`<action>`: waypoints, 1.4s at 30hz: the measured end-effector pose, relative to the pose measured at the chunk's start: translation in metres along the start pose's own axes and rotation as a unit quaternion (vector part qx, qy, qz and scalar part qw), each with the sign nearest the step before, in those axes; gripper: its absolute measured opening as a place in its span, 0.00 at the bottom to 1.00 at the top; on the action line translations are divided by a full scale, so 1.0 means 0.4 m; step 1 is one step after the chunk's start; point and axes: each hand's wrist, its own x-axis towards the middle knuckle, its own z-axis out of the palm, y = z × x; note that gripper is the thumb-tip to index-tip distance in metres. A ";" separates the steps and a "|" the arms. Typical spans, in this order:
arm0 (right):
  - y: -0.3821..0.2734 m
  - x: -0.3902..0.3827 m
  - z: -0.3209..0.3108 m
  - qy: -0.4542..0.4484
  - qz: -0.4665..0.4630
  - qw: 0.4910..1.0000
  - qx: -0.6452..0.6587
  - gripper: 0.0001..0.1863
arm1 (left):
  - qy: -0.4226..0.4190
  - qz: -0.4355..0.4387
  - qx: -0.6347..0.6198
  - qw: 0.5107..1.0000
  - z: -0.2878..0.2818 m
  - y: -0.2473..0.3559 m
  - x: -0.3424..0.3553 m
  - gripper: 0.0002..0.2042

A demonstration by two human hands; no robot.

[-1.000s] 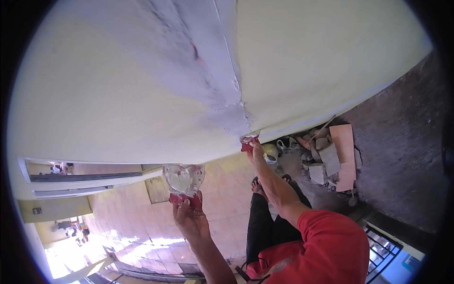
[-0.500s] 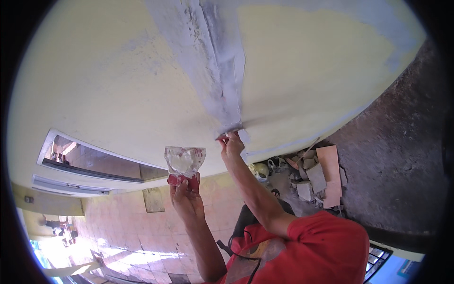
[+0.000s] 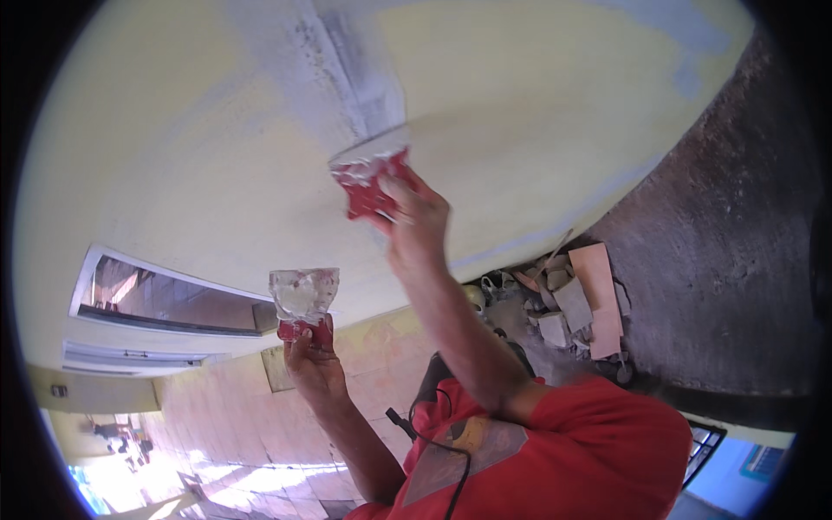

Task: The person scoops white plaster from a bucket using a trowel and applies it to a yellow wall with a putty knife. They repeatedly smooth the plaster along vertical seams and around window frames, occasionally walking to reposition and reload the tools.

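My right hand (image 3: 418, 217) is closed round the red handle of a wide putty knife (image 3: 373, 178), raised in front of the wall. White filler clings to the blade, whose far edge lies at or close to a grey-white filled strip (image 3: 334, 65) on the pale yellow wall (image 3: 217, 173). Lower and to the left, my left hand (image 3: 316, 368) grips a second putty knife (image 3: 303, 299) by its red handle. It is held upright, and a lump of white filler covers its blade.
A framed window opening (image 3: 173, 290) is set in the wall at the left. Broken slabs and rubble (image 3: 563, 308) lie by the wall's foot at the right, with a tan board (image 3: 596, 299) among them. Pinkish tiles (image 3: 234, 425) spread out below.
My right hand has moved up and to the left along the strip, turning its putty knife so the blade's broad face shows. My left hand, still holding its knife, has shifted slightly left.
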 end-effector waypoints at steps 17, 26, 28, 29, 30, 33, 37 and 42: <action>0.762 0.251 -1.012 0.301 0.202 0.931 -0.047 0.22 | 0.037 -0.055 0.035 0.997 -0.074 0.004 0.046 0.27; 0.562 0.256 -0.723 0.260 0.145 0.952 -0.067 0.22 | 0.017 -0.039 0.010 0.999 -0.052 -0.001 0.017 0.28; 0.482 0.219 -0.578 0.255 0.105 0.960 -0.040 0.20 | -0.009 -0.038 -0.004 0.999 -0.030 0.005 0.018 0.28; 0.438 0.187 -0.498 0.242 0.092 0.965 -0.036 0.20 | -0.016 -0.040 -0.015 0.999 -0.027 0.014 0.012 0.27; 0.392 0.162 -0.416 0.224 0.078 0.971 -0.030 0.19 | -0.027 -0.038 -0.027 0.999 -0.020 0.020 0.012 0.27; 0.310 0.127 -0.233 0.180 0.024 0.983 -0.020 0.16 | -0.056 -0.033 -0.049 0.997 0.009 0.044 0.022 0.25; 0.198 0.151 -0.051 0.144 -0.004 0.989 -0.038 0.08 | -0.044 -0.011 -0.069 0.997 0.055 0.057 0.023 0.25; 0.069 0.136 0.147 0.067 -0.059 0.994 -0.057 0.09 | -0.075 -0.020 -0.083 0.994 0.056 0.072 0.021 0.22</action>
